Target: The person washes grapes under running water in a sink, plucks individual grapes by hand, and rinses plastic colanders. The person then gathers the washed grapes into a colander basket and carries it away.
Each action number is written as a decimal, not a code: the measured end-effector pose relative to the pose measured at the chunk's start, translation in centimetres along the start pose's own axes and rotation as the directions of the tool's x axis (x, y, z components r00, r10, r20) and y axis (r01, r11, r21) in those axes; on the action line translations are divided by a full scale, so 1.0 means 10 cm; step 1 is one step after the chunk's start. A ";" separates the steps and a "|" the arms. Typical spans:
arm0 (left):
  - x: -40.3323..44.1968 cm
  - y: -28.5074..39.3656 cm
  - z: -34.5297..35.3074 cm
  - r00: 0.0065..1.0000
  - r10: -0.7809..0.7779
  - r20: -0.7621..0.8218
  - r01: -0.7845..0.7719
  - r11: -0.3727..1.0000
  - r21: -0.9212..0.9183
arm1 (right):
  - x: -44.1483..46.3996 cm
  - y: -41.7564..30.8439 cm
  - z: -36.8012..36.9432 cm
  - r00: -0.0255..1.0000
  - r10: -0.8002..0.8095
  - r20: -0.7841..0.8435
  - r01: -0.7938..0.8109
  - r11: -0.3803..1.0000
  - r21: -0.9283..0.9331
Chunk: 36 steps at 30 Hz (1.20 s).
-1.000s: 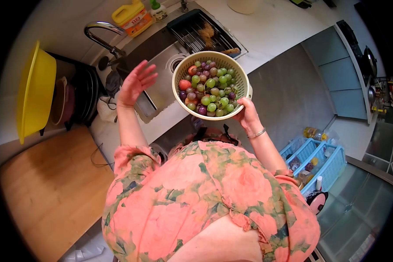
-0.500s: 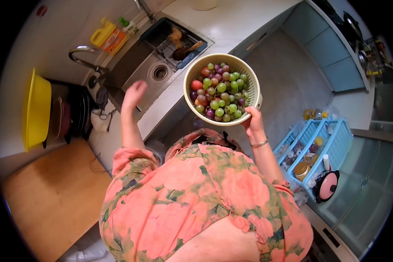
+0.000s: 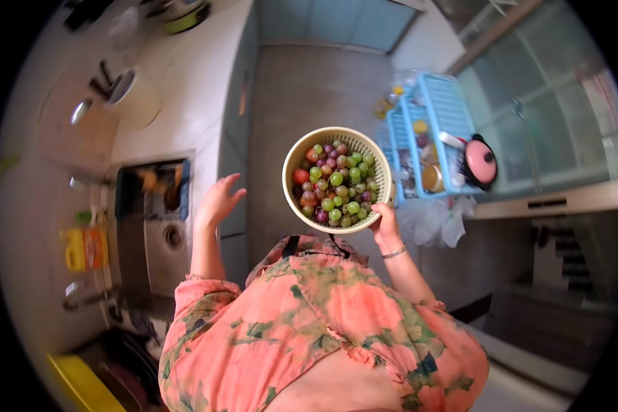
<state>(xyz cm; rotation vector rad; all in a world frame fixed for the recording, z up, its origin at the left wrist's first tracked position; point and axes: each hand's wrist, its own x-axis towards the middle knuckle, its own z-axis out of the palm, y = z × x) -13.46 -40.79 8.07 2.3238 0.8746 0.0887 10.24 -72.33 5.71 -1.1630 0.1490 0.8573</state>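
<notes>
A cream colander point(image 3: 292, 200) full of green and purple grapes point(image 3: 336, 179) is held out in front of my body. My right hand point(image 3: 386, 223) grips its rim at the lower right, thumb on the edge. Some round red fruit point(image 3: 301, 176) lies among the grapes on the left side. To the left of the colander, apart from it, my left hand point(image 3: 220, 198) hangs in the air near the counter edge with its fingers spread, holding nothing.
On the left runs a counter with a sink point(image 3: 168, 254), a dark blue basket point(image 3: 125, 194) and a yellow bottle point(image 3: 82, 248). A white knife holder point(image 3: 137, 103) stands farther along. To the right are a light blue rack point(image 3: 446, 103) and a pink-lidded pot point(image 3: 481, 162).
My view has turned to the right, so the sink now lies at the left and the rack nearer. The colander stays in my right hand. My left hand's fingers have spread.
</notes>
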 end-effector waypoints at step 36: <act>-0.64 5.10 4.89 -0.183 0.482 0.857 -0.923 0.215 -0.318 | -3.11 0.67 -4.71 0.254 -0.094 -0.963 0.849 0.498 0.175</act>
